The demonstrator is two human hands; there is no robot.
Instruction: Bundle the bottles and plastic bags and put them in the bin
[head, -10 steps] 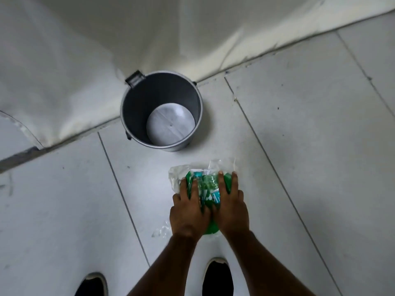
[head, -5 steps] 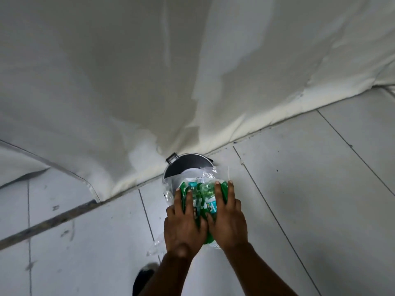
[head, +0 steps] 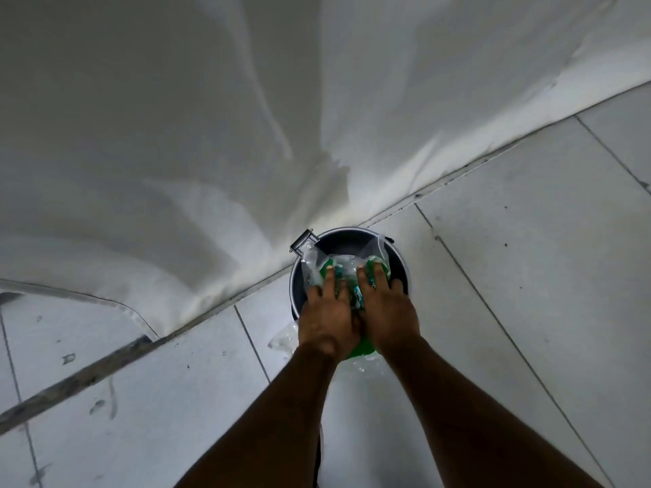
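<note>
A bundle (head: 347, 272) of green bottles wrapped in clear plastic bags sits in both my hands, right over the mouth of the grey metal bin (head: 400, 262). My left hand (head: 326, 311) grips its left side and my right hand (head: 385, 308) grips its right side, fingers spread over the top. Loose clear plastic (head: 283, 341) hangs below my left hand, outside the bin's near rim. The bin's inside is mostly hidden by the bundle.
A white cloth sheet (head: 211, 135) hangs behind the bin and covers the far half of the view. The bin stands on pale floor tiles (head: 528, 241) by a dark strip (head: 88, 378) along the sheet's foot. A bin handle clip (head: 301, 241) sticks out at the far left rim.
Both hands carried the bundle forward, from in front of the bin to over its mouth. The view tilted up and my shoes dropped out of sight.
</note>
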